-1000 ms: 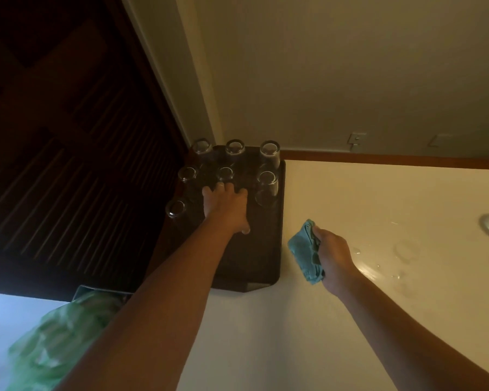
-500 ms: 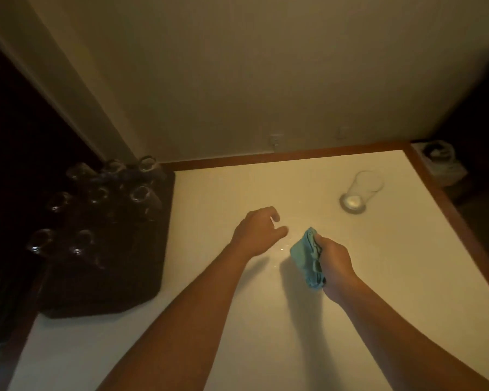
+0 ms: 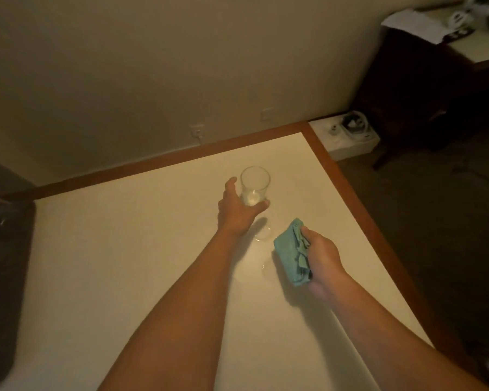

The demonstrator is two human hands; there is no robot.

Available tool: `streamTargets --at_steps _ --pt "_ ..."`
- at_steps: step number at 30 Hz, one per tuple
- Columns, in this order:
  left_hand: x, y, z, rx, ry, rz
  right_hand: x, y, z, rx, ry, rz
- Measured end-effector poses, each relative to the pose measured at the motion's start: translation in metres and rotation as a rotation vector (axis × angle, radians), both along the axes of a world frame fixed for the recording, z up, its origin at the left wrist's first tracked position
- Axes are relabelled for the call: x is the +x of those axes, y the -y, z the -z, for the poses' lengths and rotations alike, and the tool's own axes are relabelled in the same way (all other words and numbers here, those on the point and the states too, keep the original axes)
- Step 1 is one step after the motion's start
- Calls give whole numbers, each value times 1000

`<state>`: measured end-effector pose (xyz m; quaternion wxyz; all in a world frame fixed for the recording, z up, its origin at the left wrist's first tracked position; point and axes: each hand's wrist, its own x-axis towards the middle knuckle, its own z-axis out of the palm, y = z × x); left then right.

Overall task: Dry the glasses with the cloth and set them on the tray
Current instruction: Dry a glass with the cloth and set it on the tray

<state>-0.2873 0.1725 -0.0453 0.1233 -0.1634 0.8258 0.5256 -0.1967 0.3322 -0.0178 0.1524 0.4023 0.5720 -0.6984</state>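
A clear empty glass [image 3: 255, 184] stands upright on the white table [image 3: 124, 263], toward its far right part. My left hand [image 3: 236, 211] wraps around the glass's base, thumb on the right and fingers on the left. My right hand [image 3: 321, 253] is closed on a bunched teal cloth [image 3: 290, 251], held just above the table, nearer to me and right of the glass. The dark tray [image 3: 9, 277] shows only as a strip at the left edge; the glasses on it are out of view.
Wet rings [image 3: 261, 235] mark the table between my hands. The table has a wooden rim [image 3: 350, 190] and meets the wall at the back. Beyond its right edge are a white box [image 3: 347, 139] on the floor and a dark cabinet [image 3: 424, 88].
The view swung right, away from the tray. My left hand left the tray, crossed the table and closed around the lone glass. My right hand kept hold of the cloth.
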Motion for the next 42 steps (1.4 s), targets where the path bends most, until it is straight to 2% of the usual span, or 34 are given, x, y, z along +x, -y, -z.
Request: streamTargets --at_steps 6,8,10,13,17,19,25,27,31,37,42 --pt "-14 -19 3 5 -68 -43 -14 -9 -5 -45 -67 65" --pt "-8 -20 -3 107 -58 -111 -18 -8 -16 -9 -138 75" --pt "5 -17 -16 296 -42 -202 -22 -2 -33 104 -252 51" --pt "37 -10 -44 527 31 -271 -19 21 -57 261 -455 -107" --pt "83 6 -82 667 94 -336 -5 78 -77 333 -620 -408" --pt "103 28 -101 663 60 -431 16 112 -86 365 -681 -462" --pt "175 116 -146 422 -50 -606 121 195 -91 558 -918 -665" --pt "216 137 -161 482 -30 -578 132 216 -103 508 -965 -624" --pt "268 165 -188 533 -46 -529 148 256 -134 210 -887 -551" --pt "318 207 -205 419 -148 -650 236 298 -126 280 -1070 -557" --pt "350 208 -213 399 -137 -534 219 306 -143 11 -804 -453"
